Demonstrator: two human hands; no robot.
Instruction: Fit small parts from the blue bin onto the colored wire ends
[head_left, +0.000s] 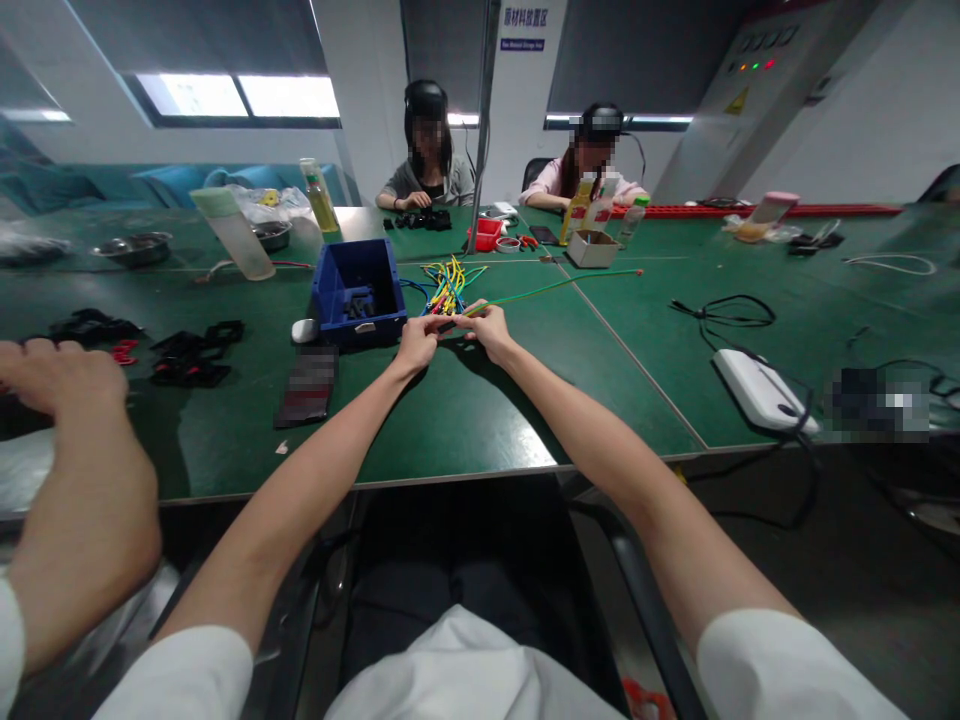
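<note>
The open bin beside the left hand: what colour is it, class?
The bin is blue, best seen in the head view.

Blue bin (349, 332) on green table (622, 400)

From here, the right hand (491, 332) hides the near end of the green wire (562, 287); a co-worker's hand (71, 375) is cut off leftward.

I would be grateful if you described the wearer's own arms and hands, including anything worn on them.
The left arm and right arm are bare below short, plain white sleeves. The left hand and right hand wear no gloves, and no watch or bracelet shows. Rings would be too small to tell.
</note>
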